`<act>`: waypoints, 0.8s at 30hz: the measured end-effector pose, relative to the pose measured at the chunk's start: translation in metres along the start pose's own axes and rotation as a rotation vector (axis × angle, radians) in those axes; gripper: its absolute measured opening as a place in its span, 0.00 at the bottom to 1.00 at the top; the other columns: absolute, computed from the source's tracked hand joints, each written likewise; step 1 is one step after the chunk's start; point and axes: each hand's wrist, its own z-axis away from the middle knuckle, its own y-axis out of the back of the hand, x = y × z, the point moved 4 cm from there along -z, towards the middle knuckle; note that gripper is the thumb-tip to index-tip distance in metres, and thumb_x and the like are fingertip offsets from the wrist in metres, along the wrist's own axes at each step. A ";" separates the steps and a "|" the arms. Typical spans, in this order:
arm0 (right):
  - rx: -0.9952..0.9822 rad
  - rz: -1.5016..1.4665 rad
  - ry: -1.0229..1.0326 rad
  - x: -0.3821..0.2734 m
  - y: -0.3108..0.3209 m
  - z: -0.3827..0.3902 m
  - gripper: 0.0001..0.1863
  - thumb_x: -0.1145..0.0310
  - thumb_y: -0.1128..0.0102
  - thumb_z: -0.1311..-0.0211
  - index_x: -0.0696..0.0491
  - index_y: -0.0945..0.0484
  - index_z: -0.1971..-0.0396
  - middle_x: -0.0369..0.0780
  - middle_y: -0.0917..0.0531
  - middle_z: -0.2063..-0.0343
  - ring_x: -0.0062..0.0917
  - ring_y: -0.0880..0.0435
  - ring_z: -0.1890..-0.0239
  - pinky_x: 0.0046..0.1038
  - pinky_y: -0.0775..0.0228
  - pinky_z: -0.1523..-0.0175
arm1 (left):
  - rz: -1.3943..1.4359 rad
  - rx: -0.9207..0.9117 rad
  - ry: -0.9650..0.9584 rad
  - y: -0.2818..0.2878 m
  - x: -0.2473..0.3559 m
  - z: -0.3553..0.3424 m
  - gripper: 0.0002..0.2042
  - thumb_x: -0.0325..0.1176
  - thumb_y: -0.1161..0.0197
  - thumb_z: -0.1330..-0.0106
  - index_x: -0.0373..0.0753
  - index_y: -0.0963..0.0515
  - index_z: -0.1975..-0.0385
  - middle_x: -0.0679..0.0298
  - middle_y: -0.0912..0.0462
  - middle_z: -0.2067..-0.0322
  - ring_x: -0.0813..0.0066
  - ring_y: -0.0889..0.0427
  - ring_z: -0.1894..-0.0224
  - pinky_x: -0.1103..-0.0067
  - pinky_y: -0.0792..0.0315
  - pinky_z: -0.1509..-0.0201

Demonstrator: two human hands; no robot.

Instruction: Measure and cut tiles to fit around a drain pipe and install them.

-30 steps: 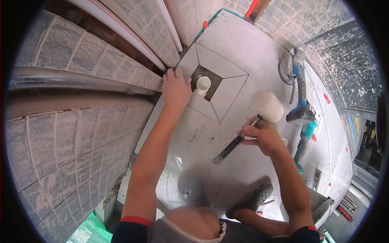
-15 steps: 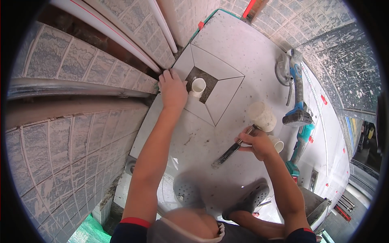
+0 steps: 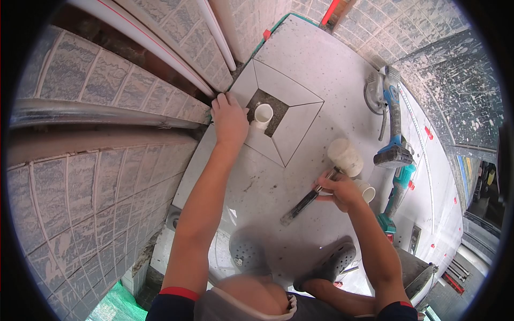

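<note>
My left hand (image 3: 231,120) lies flat, fingers stretched, on the pale floor tile beside the left wall. Just to its right is a square hole (image 3: 278,124) framed by mitred tile pieces (image 3: 295,127). A white plastic pipe (image 3: 263,113) stands up inside that hole. My right hand (image 3: 338,191) is closed round the handle of a mallet with a cream head (image 3: 345,157), gripping close to the head. The dark handle's end points down and left, over the tile. Partly hidden behind my right wrist is a white pipe fitting (image 3: 367,191).
On the right lie a blue-and-grey power tool (image 3: 395,115) and a teal power tool (image 3: 400,184). A long measuring strip (image 3: 423,144) runs beyond them, near small red clips (image 3: 428,132). Pipes (image 3: 155,51) line the left tiled wall. A metal bucket (image 3: 420,273) stands at lower right.
The mallet's head has shifted slightly and looks smaller and less blurred than before. My left hand keeps its place on the tile.
</note>
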 end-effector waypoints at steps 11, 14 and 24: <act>0.009 0.052 -0.037 0.004 -0.018 -0.002 0.11 0.64 0.33 0.29 0.52 0.23 0.55 0.39 0.14 0.57 0.29 0.15 0.50 0.44 0.18 0.45 | -0.027 -0.014 0.073 0.008 -0.014 0.008 0.33 0.36 0.31 0.34 0.23 0.34 0.35 0.46 0.32 0.40 0.45 0.32 0.39 0.55 0.35 0.33; 0.013 0.055 -0.035 0.003 -0.027 0.008 0.13 0.64 0.34 0.29 0.53 0.23 0.51 0.40 0.15 0.55 0.31 0.15 0.49 0.45 0.19 0.44 | -0.026 0.040 0.021 0.019 -0.005 0.022 0.32 0.34 0.32 0.34 0.23 0.35 0.34 0.44 0.33 0.36 0.43 0.34 0.35 0.56 0.37 0.30; 0.024 0.082 -0.023 0.010 -0.046 0.011 0.13 0.63 0.35 0.28 0.54 0.23 0.51 0.41 0.14 0.55 0.31 0.15 0.49 0.44 0.19 0.43 | 0.358 0.066 -0.242 0.031 0.030 0.109 0.32 0.31 0.30 0.37 0.26 0.33 0.35 0.42 0.33 0.35 0.36 0.35 0.31 0.51 0.40 0.26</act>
